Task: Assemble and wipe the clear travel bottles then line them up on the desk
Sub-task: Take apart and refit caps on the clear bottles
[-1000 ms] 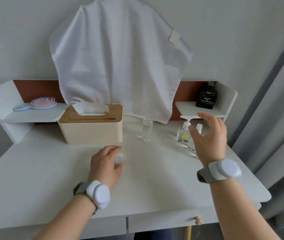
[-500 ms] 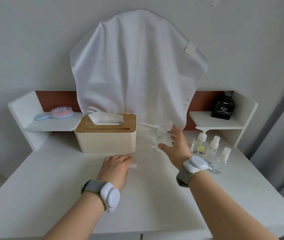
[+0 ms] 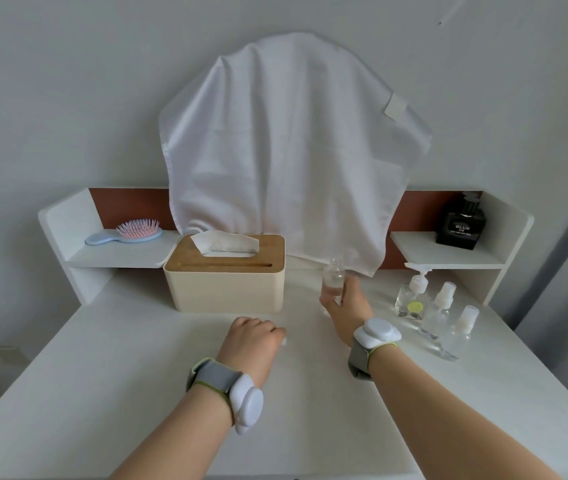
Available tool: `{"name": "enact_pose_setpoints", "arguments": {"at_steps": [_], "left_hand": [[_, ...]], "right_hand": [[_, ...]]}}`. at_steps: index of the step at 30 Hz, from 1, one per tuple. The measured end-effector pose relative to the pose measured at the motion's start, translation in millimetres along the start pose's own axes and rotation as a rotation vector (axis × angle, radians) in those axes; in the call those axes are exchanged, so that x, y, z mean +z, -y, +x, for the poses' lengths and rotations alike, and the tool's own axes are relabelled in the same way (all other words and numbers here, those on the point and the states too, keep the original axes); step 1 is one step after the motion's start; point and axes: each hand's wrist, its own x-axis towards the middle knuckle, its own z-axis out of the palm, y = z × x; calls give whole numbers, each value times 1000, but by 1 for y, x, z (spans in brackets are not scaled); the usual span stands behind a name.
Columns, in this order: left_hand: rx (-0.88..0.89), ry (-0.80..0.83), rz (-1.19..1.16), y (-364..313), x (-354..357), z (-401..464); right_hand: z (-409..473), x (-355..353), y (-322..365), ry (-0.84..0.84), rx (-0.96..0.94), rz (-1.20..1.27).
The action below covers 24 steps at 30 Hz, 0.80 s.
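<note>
A clear travel bottle without a cap (image 3: 334, 277) stands upright on the white desk (image 3: 137, 375), just right of the tissue box. My right hand (image 3: 348, 308) wraps its thumb and fingers around the bottle's lower part. My left hand (image 3: 253, 337) rests on the desk nearer to me, fingers curled over a small white cap (image 3: 284, 341) that only peeks out at the fingertips. To the right stand a clear pump bottle (image 3: 413, 299) and two capped clear spray bottles (image 3: 439, 315) (image 3: 460, 332) in a slanting row.
A cream tissue box (image 3: 223, 285) with a wooden lid sits behind my left hand. A white towel (image 3: 293, 150) hangs on the wall above. The left shelf bears a hairbrush (image 3: 126, 232), and a black perfume bottle (image 3: 461, 225) stands on the right shelf.
My right hand swung left from near the capped bottles and closed around the uncapped bottle. My left hand stayed on the small white cap. The view tilted up.
</note>
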Motion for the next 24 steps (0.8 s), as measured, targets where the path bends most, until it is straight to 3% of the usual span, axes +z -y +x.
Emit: {"name": "enact_pose_setpoints", "arguments": {"at_steps": [5,17,24], "left_hand": [[-17,-154,-157,1,-19,1],[-350,-762,-1080,11,-102,10],[-400,-955,-1556,12,-119,6]], "right_hand": [[-12,5,3,19,-60,99],[-66,0,36,61,-206,227],[-84,-2,37,94,-282,116]]}}
